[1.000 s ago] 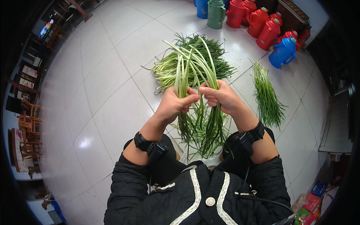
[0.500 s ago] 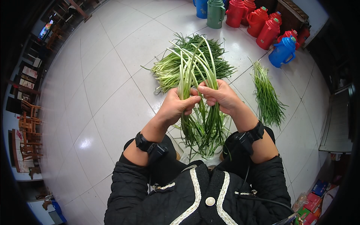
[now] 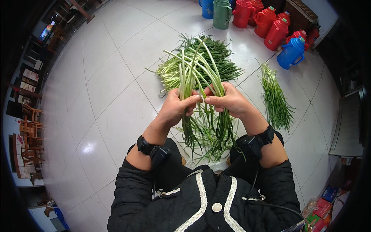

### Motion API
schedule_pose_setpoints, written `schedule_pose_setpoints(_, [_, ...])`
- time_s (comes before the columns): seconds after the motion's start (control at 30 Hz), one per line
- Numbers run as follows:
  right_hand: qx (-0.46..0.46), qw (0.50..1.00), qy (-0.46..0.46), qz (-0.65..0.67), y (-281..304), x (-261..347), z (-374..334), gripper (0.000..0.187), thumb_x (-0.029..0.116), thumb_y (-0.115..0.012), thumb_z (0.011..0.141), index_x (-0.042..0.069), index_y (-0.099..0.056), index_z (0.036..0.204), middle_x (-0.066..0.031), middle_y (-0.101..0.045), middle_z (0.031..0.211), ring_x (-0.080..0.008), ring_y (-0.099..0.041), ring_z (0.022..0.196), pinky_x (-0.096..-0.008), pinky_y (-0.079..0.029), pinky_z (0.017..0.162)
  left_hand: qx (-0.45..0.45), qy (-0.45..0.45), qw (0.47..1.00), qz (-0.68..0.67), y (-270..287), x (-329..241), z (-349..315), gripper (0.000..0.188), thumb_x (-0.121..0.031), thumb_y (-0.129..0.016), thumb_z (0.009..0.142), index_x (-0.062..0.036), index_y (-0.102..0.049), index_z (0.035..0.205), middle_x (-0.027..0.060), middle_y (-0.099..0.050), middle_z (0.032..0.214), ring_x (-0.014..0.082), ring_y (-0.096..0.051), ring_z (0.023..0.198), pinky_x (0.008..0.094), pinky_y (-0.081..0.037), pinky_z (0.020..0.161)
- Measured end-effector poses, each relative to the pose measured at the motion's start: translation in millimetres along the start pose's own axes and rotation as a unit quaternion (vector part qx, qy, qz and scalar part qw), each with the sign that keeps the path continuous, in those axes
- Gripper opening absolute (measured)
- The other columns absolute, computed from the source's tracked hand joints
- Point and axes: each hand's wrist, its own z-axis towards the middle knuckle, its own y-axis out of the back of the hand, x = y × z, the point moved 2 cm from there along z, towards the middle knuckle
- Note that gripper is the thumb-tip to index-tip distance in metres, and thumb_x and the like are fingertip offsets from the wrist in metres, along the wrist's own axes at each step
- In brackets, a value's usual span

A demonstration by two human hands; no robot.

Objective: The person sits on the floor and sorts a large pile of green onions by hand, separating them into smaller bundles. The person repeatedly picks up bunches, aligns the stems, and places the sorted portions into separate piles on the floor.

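My left hand (image 3: 181, 103) is closed round a bunch of garlic chives (image 3: 189, 79), pale stems up and green leaves hanging below. Close beside it, my right hand (image 3: 227, 99) grips a second bunch of garlic chives (image 3: 215, 73) the same way. The two thumbs nearly meet, and some stalks cross between the bunches above the hands. Beyond them a large heap of chives (image 3: 226, 67) lies on the floor. Under my hands, loose leaves and trimmings (image 3: 210, 149) are scattered between my knees, partly on clear plastic.
To the right lies a separate bundle of chives (image 3: 275, 98), roots end away from me. Several red thermos flasks (image 3: 276, 34) stand at the far right with a green flask (image 3: 222, 14) and a blue flask (image 3: 291, 53). Wooden chairs (image 3: 31, 133) line the far left of the tiled floor (image 3: 112, 81).
My hands have moved slightly apart, and the hanging leaves have split into two bunches with a gap between. The left bunch's stems have shifted left.
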Motion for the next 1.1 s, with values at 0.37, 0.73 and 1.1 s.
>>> schedule_pose_setpoints(0.37, [0.047, 0.996, -0.06, 0.054, 1, -4, -3, 0.023, 0.004, -0.068, 0.078, 0.002, -0.054, 0.096, -0.0008, -0.051, 0.074, -0.0033, -0.04, 0.048, -0.0176, -0.031, 0.04, -0.068, -0.019, 0.98, -0.188, 19, -1, 16, 0.017, -0.003, -0.055, 0.08, -0.0047, -0.051, 0.097, 0.0, -0.047, 0.064, 0.0059, -0.036, 0.042, 0.0198, -0.029, 0.038])
schedule_pose_setpoints(0.73, [-0.008, 1.0, -0.018, -0.012, -1, -5, -2, 0.021, 0.011, -0.072, 0.076, 0.003, -0.055, 0.087, 0.0004, -0.051, 0.069, -0.0042, -0.042, 0.047, -0.0187, -0.032, 0.04, 0.034, 0.016, 0.999, 0.023, 5, -1, 7, 0.014, -0.015, -0.066, 0.083, -0.0031, -0.057, 0.085, -0.0053, -0.042, 0.055, 0.0033, -0.034, 0.042, 0.021, -0.023, 0.037])
schedule_pose_setpoints(1.1, [-0.037, 0.994, 0.01, -0.1, 16, 6, -8, 0.014, 0.01, -0.069, 0.075, -0.002, -0.062, 0.08, -0.003, -0.058, 0.066, -0.0057, -0.047, 0.048, -0.02, -0.036, 0.042, 0.034, 0.02, 0.995, -0.089, 23, -8, 2, 0.011, -0.017, -0.055, 0.09, -0.0064, -0.052, 0.089, 0.0002, -0.052, 0.07, 0.0036, -0.038, 0.046, 0.0175, -0.028, 0.04])
